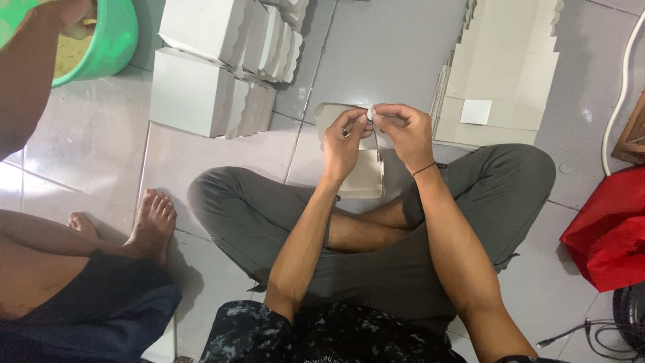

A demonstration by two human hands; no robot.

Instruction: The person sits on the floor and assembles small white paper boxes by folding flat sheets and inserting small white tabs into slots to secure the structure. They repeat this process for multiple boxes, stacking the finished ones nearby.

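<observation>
Basically, both hands worked at frame centre: left hand and right hand pinched small white tab above flat box blank held over lap. Best kept pinch tight, tab aligned square to blank edge before pressing.

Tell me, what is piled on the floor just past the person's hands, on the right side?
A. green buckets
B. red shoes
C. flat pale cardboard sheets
C: a stack of flat pale cardboard sheets lies on the tiled floor beyond the right hand.
</observation>
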